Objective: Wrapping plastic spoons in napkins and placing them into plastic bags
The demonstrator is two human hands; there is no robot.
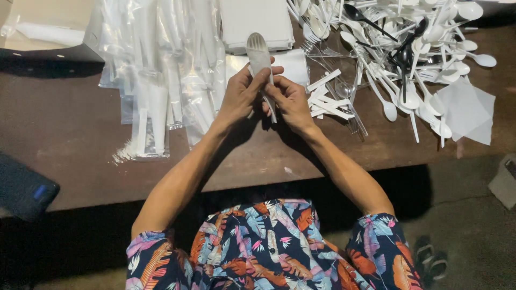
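Both my hands meet over the brown table [75, 145], holding a clear plastic sleeve with white cutlery [259, 56] inside; its rounded spoon end points away from me. My left hand [240, 95] grips the sleeve from the left, thumb and fingers pinched on it. From the right, my right hand [291, 100] pinches the lower end of the same sleeve. A stack of white napkins [257, 22] lies just beyond the hands.
Filled clear sleeves [161, 64] are piled at the left. A heap of loose white spoons and forks [408, 48], with a few black ones, covers the right. Small white packets [325, 96] lie beside my right hand. A dark object [24, 188] sits at the table's left edge.
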